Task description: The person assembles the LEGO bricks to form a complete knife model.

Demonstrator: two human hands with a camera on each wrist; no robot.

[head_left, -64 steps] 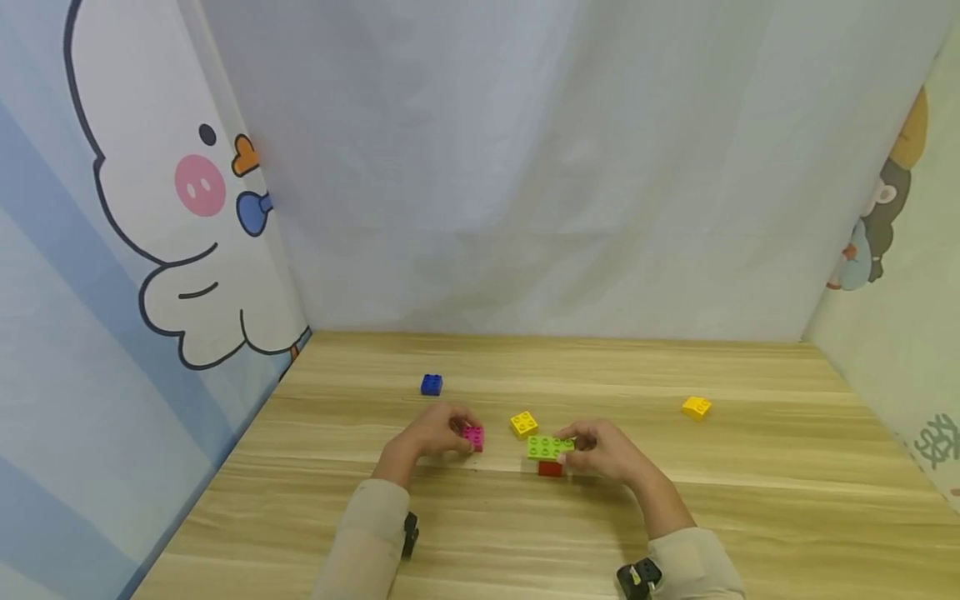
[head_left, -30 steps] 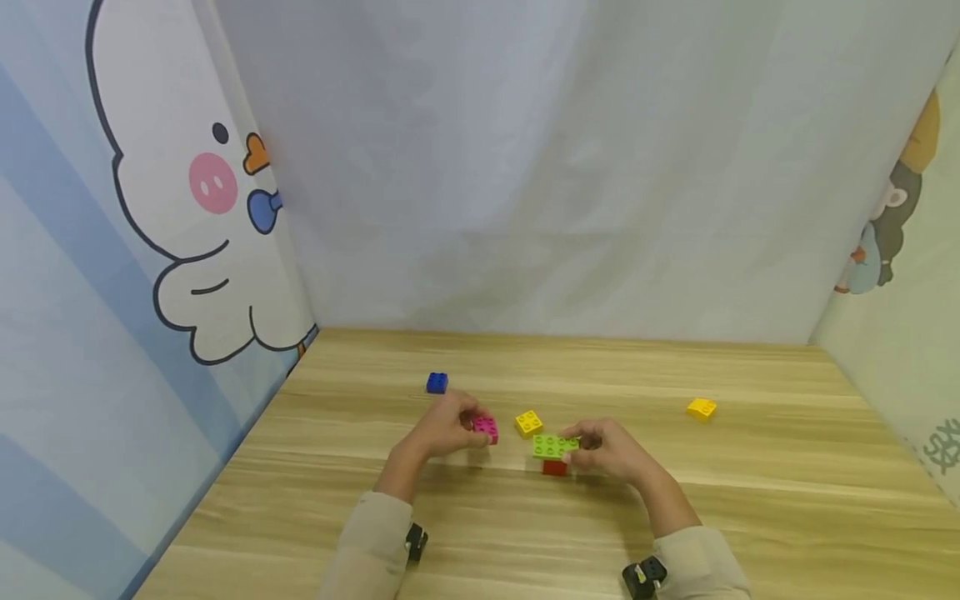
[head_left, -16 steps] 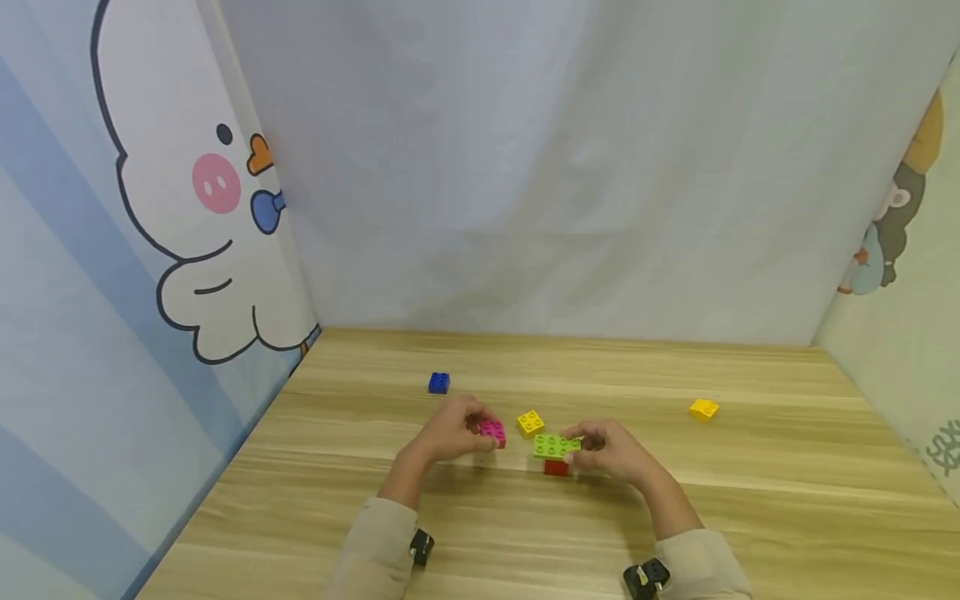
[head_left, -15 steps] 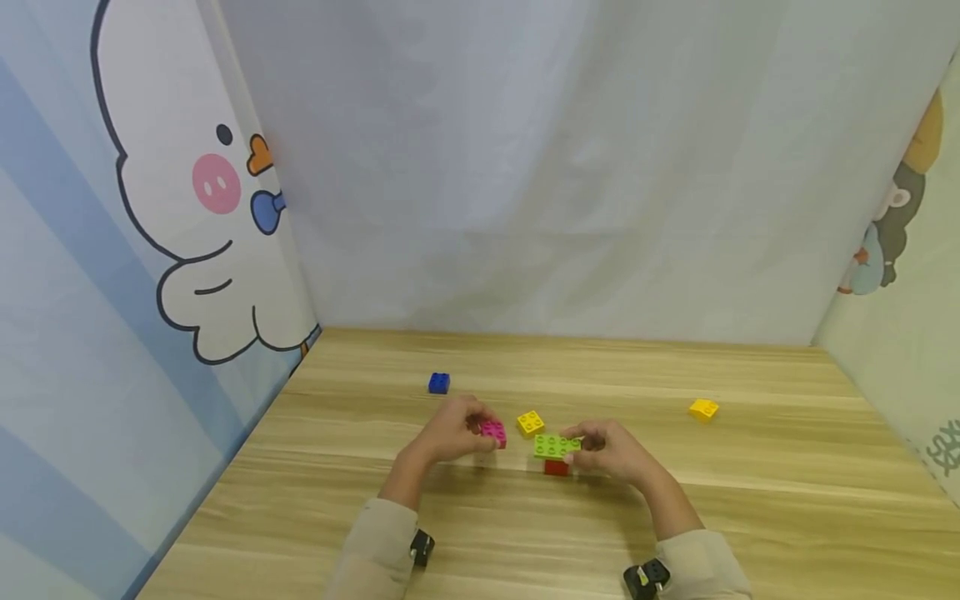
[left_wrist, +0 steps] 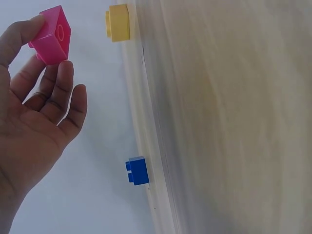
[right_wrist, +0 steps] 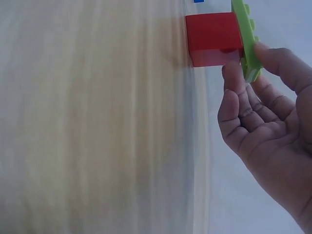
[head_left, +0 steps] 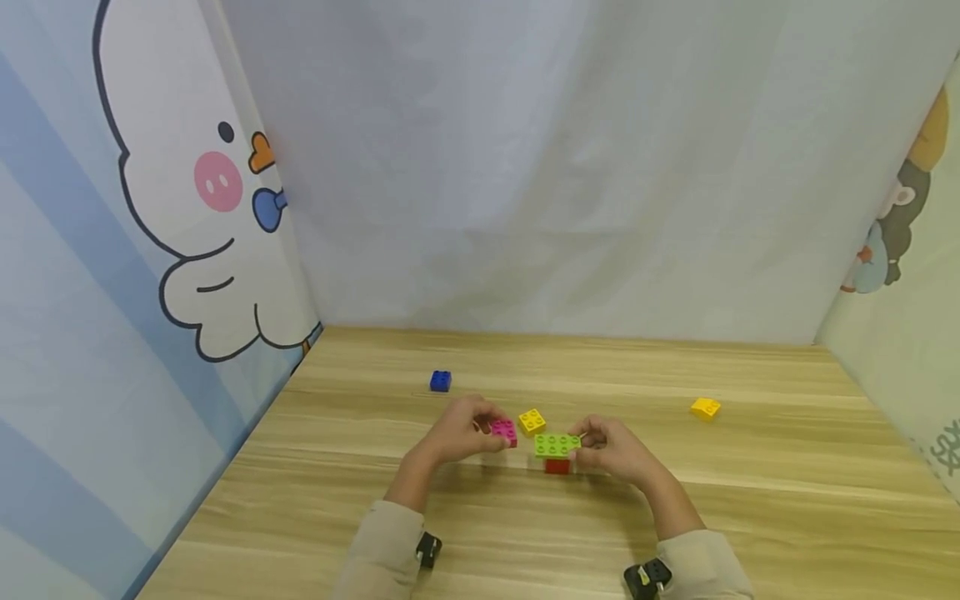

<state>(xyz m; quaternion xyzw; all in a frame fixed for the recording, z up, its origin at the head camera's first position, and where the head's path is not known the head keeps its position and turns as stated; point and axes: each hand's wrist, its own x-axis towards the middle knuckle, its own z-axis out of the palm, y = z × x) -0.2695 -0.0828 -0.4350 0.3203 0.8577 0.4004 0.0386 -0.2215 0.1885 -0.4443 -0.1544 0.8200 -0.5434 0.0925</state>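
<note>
My left hand (head_left: pixel 460 435) pinches a pink toy brick (head_left: pixel 504 431) between thumb and fingers; the left wrist view shows this pink brick (left_wrist: pixel 52 36) raised, its hollow underside partly visible. Just to the right, my right hand (head_left: pixel 612 451) pinches the right end of a flat light-green brick (head_left: pixel 556 445) with several studs. Beneath that green piece sits a red block (head_left: pixel 557 467), joined under it in the right wrist view, where the red block (right_wrist: pixel 214 39) touches the table. A small gap separates the pink brick from the green one.
A square yellow brick (head_left: pixel 532 421) lies just behind, between the two hands. A blue brick (head_left: pixel 440 381) stands farther back on the left, and a sloped yellow brick (head_left: pixel 706 408) lies to the right. Curtains border the wooden table (head_left: pixel 750 475) behind and at the sides.
My left hand has lifted the pink brick and carried it to the right, closer to the green one. The right hand keeps its hold on the green brick, nearly still.
</note>
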